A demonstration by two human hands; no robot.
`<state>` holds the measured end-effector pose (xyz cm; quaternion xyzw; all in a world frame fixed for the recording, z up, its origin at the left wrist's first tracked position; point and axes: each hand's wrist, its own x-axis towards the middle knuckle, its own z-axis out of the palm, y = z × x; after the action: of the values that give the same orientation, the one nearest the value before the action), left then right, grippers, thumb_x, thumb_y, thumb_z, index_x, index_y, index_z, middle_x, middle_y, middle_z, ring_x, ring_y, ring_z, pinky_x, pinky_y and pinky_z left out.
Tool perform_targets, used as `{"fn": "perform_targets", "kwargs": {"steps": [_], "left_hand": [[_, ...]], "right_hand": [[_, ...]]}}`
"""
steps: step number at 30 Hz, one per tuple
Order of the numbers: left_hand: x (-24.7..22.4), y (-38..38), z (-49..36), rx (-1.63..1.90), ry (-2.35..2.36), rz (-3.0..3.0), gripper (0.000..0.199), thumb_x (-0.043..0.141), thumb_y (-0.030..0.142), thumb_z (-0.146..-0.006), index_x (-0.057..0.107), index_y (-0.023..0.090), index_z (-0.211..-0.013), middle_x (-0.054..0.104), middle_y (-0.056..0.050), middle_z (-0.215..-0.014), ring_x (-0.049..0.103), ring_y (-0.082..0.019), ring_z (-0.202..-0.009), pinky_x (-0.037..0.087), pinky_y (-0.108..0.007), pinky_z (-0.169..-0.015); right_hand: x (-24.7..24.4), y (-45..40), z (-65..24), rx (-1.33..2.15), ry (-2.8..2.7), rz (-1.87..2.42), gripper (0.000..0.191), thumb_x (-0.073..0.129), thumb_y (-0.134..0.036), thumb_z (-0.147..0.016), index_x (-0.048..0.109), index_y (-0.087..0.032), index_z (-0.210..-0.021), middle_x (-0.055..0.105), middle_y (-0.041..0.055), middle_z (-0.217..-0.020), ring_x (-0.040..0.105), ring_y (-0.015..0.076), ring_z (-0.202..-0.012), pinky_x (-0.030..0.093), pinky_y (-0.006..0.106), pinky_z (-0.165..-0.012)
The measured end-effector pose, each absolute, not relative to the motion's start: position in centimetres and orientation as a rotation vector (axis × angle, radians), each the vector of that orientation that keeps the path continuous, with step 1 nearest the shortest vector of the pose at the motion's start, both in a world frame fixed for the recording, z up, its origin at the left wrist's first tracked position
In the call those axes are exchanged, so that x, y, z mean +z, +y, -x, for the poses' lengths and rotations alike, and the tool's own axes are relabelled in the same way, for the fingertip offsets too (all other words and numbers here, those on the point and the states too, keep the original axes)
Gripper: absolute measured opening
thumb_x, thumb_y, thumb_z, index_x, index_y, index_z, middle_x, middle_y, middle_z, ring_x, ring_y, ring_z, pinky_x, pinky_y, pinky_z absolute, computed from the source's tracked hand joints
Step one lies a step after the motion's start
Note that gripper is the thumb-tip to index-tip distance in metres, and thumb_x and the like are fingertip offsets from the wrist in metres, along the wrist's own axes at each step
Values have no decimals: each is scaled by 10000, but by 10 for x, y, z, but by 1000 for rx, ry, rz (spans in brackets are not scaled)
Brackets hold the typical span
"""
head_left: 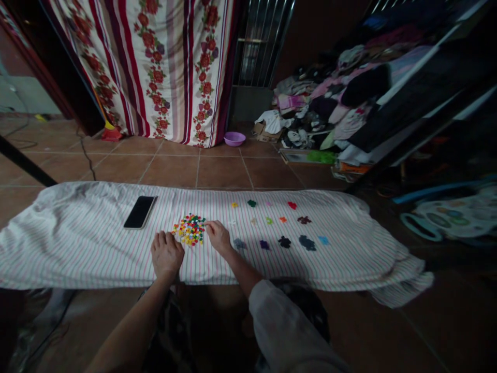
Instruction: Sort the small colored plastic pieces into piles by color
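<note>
A pile of small mixed-colour pieces, red, yellow, green, white and orange, lies on the striped cloth. My right hand is at the pile's right edge, thumb and finger pinched together; whatever is between them is too small to make out. At the pile's lower left, my left hand rests on the cloth with its fingers lying down. To the right are small single-colour groups, among them dark green pieces, red pieces, brown pieces, black pieces and light blue pieces.
A phone with a dark screen lies left of the pile. Beyond the cloth are a floral curtain, a purple basin and a red dustpan or broom head on the tiled floor. Heaped clothes fill the back right.
</note>
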<state>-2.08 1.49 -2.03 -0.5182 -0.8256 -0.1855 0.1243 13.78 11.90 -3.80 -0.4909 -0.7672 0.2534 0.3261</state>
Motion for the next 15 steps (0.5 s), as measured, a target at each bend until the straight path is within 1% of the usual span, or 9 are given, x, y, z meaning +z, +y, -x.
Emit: {"fn": "perform_targets", "kwargs": {"steps": [4,6,10,12,15], "left_hand": [[-23,14,21,-544,-2377,1526,358,395,233,-866,591,67,-1115,572,-228,-1237,457,-335,-1266,380,-472,-1021],[-24,13,21,-561,-2380,1517,366,406,235,-857,587,71,-1129,569,-232,-1241,452,-343,-1265,383,-488,-1009],[-20,12,20,-567,-2388,1529,366,404,238,-851,587,72,-1122,578,-229,-1219,473,-341,-1235,397,-489,-984],[-17,12,19,-551,-2381,1531,345,402,241,-852,597,83,-1089,589,-218,-1197,491,-336,-1213,401,-483,-976],[-12,11,18,-526,-2366,1531,324,396,247,-856,603,96,-1054,602,-202,-1155,514,-327,-1173,409,-465,-956]], "right_hand": [[-36,119,-137,665,-2027,1301,209,480,-262,-944,687,-246,-964,700,31,-997,624,158,-977,452,245,-881],[-32,119,-137,694,-2030,1326,203,479,-267,-945,680,-245,-949,710,23,-959,633,155,-947,454,240,-863],[-22,115,-143,860,-1965,1365,217,448,-252,-953,658,-262,-1007,709,-26,-800,659,130,-795,467,213,-744],[-19,114,-150,927,-1929,1353,206,463,-265,-946,659,-261,-1010,707,-34,-775,668,124,-757,467,204,-697],[-19,119,-169,951,-1886,1364,190,508,-255,-913,669,-264,-1013,715,-34,-785,675,125,-748,479,205,-689]]}}
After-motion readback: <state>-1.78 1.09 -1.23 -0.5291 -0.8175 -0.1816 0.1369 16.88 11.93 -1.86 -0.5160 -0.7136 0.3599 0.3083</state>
